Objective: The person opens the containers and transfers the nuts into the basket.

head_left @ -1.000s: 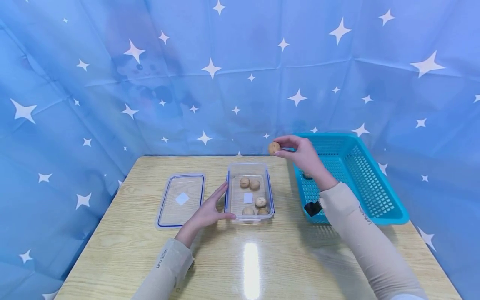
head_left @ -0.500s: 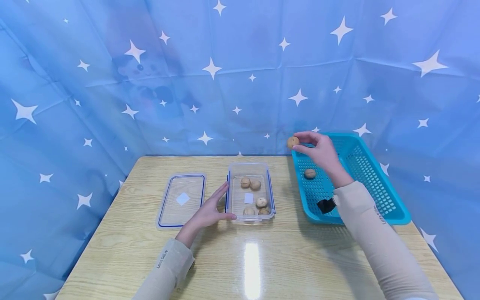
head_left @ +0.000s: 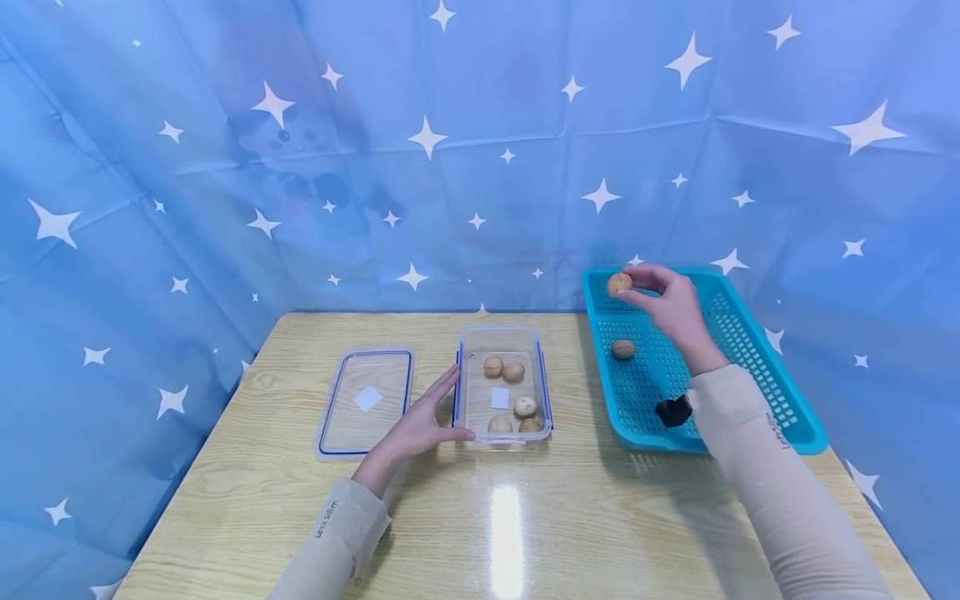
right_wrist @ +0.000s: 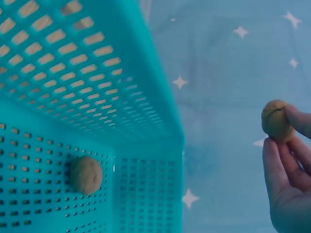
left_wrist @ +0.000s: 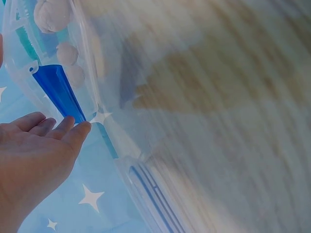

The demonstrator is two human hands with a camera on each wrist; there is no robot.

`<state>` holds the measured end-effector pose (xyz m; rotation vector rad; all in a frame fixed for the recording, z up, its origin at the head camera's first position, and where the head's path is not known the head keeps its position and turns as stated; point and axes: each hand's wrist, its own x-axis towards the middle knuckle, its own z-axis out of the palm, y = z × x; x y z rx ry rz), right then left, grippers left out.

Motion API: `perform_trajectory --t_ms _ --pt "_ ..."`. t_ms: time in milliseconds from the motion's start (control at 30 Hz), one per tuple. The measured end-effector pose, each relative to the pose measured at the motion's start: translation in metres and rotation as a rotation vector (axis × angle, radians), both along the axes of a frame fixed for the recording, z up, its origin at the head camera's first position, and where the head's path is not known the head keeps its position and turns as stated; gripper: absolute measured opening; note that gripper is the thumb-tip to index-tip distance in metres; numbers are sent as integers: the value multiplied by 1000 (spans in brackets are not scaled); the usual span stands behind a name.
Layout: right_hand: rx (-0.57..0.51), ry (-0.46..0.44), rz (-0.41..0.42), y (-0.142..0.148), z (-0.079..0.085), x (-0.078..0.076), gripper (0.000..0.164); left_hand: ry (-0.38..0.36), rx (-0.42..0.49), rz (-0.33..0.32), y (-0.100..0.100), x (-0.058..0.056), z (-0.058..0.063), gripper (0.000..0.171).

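My right hand [head_left: 671, 308] pinches a walnut [head_left: 619, 284] between thumb and fingertips, above the far left part of the turquoise basket [head_left: 806, 417]. In the right wrist view the held walnut [right_wrist: 278, 121] shows a dark seam. One other walnut [head_left: 622, 349] lies on the basket's floor near its left side. My left hand [head_left: 420, 427] rests along the left side of a clear plastic box [head_left: 501, 337], its fingers straight and thumb at the near corner. Several walnuts [head_left: 513, 372] lie in the box. The left wrist view shows fingertips at the box's blue side clip [left_wrist: 59, 92].
Left of the box lies its clear lid [head_left: 366, 358] with a blue seal and a pale square on it. All stand on a wood-grain table [head_left: 300, 517]. A blue curtain [head_left: 480, 100] with white stars hangs behind the table.
My right hand has moved right with the walnut, from left of the basket's rim to over the basket. The walnut on the basket floor has come into full sight. My left hand stays put.
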<state>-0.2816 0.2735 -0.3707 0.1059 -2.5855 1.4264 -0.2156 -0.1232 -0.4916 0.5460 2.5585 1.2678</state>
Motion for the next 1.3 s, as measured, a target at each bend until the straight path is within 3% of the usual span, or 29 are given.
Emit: perform_trajectory --t_ms 733,1100,1300 --pt "25 -93 -141 43 -51 -25 54 -4 -12 -1 1 -1 0 110" --pt "30 -140 -170 64 -87 -35 53 -15 2 -4 1 1 1 108" --pt "55 -174 -133 70 -98 -39 49 -18 8 2 0 0 1 109"
